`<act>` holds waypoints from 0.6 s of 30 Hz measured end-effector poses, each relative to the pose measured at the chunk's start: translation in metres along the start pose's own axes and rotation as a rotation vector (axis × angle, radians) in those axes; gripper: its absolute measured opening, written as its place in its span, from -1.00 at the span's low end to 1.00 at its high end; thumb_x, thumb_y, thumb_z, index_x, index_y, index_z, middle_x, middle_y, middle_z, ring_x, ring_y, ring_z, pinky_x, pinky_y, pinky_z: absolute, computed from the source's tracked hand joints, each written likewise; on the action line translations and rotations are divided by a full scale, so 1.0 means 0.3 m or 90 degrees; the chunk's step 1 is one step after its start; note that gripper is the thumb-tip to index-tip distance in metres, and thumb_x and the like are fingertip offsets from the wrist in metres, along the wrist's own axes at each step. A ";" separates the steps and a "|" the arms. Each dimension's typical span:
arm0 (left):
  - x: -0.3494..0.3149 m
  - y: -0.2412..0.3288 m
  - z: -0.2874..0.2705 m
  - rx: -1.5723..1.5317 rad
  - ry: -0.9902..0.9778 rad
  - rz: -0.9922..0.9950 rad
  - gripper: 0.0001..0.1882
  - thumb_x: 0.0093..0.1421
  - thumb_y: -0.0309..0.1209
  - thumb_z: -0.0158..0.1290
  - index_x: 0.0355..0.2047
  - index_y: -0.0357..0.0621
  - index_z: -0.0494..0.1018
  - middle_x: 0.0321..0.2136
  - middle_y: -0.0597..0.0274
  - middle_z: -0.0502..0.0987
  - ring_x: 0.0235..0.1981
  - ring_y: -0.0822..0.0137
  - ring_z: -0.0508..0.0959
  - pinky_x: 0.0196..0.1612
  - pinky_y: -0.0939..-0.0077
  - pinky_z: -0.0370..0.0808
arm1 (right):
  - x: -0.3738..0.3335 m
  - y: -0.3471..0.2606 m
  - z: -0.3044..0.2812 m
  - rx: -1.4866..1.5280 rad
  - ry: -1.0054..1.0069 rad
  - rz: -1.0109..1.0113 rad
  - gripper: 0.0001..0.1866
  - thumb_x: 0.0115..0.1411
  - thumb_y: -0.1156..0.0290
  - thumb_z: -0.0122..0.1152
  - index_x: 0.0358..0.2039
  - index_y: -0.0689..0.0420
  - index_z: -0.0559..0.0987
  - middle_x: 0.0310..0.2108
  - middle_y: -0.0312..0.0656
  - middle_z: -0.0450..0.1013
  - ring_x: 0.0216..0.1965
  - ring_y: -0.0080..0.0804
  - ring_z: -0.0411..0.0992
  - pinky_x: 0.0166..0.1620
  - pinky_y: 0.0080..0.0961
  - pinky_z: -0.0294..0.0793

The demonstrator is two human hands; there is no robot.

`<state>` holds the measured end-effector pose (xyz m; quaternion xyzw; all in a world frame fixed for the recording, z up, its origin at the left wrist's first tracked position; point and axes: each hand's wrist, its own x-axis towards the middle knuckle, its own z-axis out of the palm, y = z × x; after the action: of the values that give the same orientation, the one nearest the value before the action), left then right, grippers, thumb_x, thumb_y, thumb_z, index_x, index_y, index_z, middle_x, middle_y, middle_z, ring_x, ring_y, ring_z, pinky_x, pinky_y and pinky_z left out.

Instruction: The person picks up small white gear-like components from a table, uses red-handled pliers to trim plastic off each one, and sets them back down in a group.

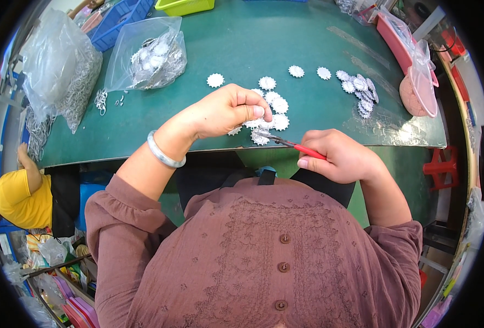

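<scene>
My right hand (337, 156) is closed around the red handles of pliers (309, 152). Their dark jaws reach left, over a silver toothed disc (260, 139) near the table's front edge. Just above the jaws, my left hand (225, 111) is closed, thumb against the curled fingers; whatever they may pinch is too small or hidden to make out. Beneath and beside its fingertips lies a loose group of the same toothed discs (279, 105), partly covered by the hand. Single discs lie farther off, one of them a lone disc (215, 80) beyond my left wrist.
A heap of discs (364, 93) lies on the green table (236, 49) at the right. An open clear bag of discs (157, 60) and a large bag of metal rings (69, 71) stand left. A pink basket (418, 90) sits at the right edge. A person in yellow (23, 197) is at far left.
</scene>
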<state>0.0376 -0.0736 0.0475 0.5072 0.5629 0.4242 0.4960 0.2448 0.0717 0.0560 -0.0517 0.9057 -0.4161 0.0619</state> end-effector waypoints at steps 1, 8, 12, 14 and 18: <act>0.001 -0.001 0.000 0.002 0.001 0.005 -0.82 0.17 -0.39 -0.06 -0.38 -0.24 0.48 -0.45 0.36 0.44 -0.40 0.54 0.35 -0.28 0.62 0.31 | 0.000 0.000 0.001 -0.001 0.002 0.001 -0.76 0.09 0.29 0.07 -0.53 0.23 0.45 -0.61 -0.07 0.27 -0.54 -0.11 0.28 -0.45 -0.31 0.26; 0.005 -0.025 -0.004 0.006 -0.001 0.006 -0.83 0.16 -0.40 -0.07 -0.38 -0.21 0.49 -0.52 0.44 0.40 -0.55 0.63 0.26 -0.50 0.71 0.24 | 0.006 0.003 0.002 -0.010 0.004 0.004 -0.73 0.09 0.29 0.07 -0.55 0.25 0.43 -0.62 -0.06 0.27 -0.55 -0.10 0.27 -0.46 -0.30 0.24; 0.007 -0.023 -0.001 0.013 -0.007 0.010 -0.83 0.16 -0.41 -0.07 -0.37 -0.23 0.48 -0.49 0.40 0.44 -0.47 0.60 0.32 -0.39 0.69 0.28 | 0.007 0.001 0.003 -0.004 0.004 0.006 -0.73 0.10 0.29 0.07 -0.56 0.26 0.41 -0.62 -0.06 0.26 -0.57 -0.10 0.26 -0.48 -0.30 0.23; 0.010 -0.029 -0.003 0.024 -0.022 0.034 -0.81 0.17 -0.40 -0.06 -0.33 -0.26 0.46 -0.42 0.37 0.48 -0.39 0.59 0.36 -0.30 0.70 0.30 | 0.008 0.001 0.002 0.000 0.005 0.005 -0.73 0.10 0.29 0.07 -0.56 0.26 0.41 -0.63 -0.07 0.26 -0.58 -0.10 0.26 -0.49 -0.31 0.23; 0.008 -0.019 -0.003 0.029 -0.024 0.012 -0.81 0.17 -0.41 -0.06 -0.34 -0.27 0.46 -0.41 0.35 0.48 -0.38 0.58 0.37 -0.27 0.68 0.31 | 0.010 0.002 0.004 0.004 0.007 -0.002 -0.73 0.10 0.29 0.07 -0.56 0.26 0.41 -0.64 -0.07 0.26 -0.60 -0.11 0.26 -0.50 -0.32 0.23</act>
<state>0.0358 -0.0720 0.0417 0.5312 0.5582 0.4062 0.4911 0.2419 0.0707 0.0548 -0.0509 0.9045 -0.4197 0.0563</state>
